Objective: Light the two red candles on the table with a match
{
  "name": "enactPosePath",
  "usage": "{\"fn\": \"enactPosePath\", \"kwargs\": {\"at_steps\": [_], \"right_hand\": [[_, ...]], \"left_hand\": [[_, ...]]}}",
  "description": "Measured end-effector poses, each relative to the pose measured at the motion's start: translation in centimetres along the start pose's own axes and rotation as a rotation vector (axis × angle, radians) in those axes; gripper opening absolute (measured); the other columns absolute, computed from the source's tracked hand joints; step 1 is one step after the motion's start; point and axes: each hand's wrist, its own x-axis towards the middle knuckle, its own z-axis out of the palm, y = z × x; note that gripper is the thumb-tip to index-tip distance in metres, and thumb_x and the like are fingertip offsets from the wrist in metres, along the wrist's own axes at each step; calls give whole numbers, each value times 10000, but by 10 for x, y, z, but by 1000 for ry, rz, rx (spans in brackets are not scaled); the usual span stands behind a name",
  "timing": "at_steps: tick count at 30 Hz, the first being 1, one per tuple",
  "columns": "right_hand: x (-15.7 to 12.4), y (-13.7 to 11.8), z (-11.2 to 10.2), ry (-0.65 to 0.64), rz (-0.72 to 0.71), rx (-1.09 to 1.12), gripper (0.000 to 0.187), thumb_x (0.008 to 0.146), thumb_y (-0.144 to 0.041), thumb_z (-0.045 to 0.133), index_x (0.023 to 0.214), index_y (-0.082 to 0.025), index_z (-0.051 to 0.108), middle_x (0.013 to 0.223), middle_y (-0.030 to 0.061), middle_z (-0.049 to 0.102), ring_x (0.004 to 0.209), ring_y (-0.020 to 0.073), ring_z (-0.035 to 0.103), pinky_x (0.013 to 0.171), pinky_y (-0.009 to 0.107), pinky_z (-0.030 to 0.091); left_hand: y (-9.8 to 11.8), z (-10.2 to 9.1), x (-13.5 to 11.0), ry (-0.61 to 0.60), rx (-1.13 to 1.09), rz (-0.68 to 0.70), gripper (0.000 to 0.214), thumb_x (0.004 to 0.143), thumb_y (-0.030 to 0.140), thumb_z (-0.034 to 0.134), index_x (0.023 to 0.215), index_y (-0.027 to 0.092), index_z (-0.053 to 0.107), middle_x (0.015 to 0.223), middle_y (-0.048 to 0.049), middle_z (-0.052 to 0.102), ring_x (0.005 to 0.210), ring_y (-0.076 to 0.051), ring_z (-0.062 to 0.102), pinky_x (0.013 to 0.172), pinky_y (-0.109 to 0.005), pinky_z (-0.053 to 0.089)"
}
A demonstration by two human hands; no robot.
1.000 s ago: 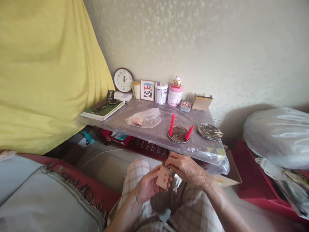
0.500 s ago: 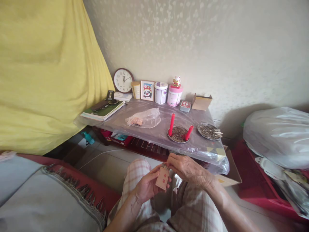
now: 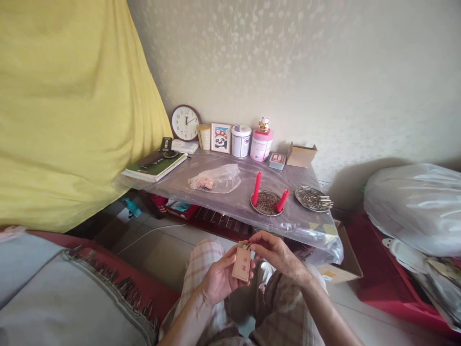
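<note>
Above my lap, my left hand (image 3: 224,276) grips a small pale pink matchbox (image 3: 241,264) with red characters, held tilted up. Its inner tray (image 3: 244,245) sticks out at the top. The thumb and fingertips of my right hand (image 3: 273,253) pinch together at that end, around a thin match (image 3: 249,245), mostly hidden by the fingers. Beyond my hands, on the low table, a round metal tray (image 3: 255,209) full of small dark bits carries a tall red candle (image 3: 257,188) standing upright and a shorter, leaning red candle (image 3: 283,201).
A second metal tray (image 3: 300,203) with sticks over its rim sits to the right. A crumpled plastic bag (image 3: 226,178) lies mid-table. Along the wall stand a clock (image 3: 186,123), a panda picture (image 3: 220,138), tubs (image 3: 240,142) and an open carton (image 3: 301,156). A book (image 3: 158,168) lies left.
My right hand has turned, its fingers lifting slightly and opening the view of the matchbox's end. More of the inner tray shows. The left hand stays almost in place.
</note>
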Motion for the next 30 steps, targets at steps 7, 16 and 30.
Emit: {"fn": "enactPosePath", "kwargs": {"at_steps": [7,16,30], "right_hand": [[-2,-7,11,158,88,334,434,645,-552,962,728,-202,718,639,-55,664,533,87,529,591,253,474],[-11,-13,2,377,20,535,431,630,-466,1005,681,-208,663,840,1,803,627,118,699,676,260,591],[-17,-2,11,398,-43,405,396,733,-535,942,873,-246,712,915,7,800,848,211,785,933,397,622]], "left_hand": [[1,6,-1,15,29,-5,479,772,322,894,1208,193,744,881,-96,843,704,-221,788,633,-281,619],[4,6,0,-37,53,16,527,772,336,908,1248,219,713,925,-104,837,820,-241,786,703,-313,601],[4,4,3,-68,45,84,498,841,299,851,1292,232,652,1035,-112,839,968,-252,799,805,-328,572]]}}
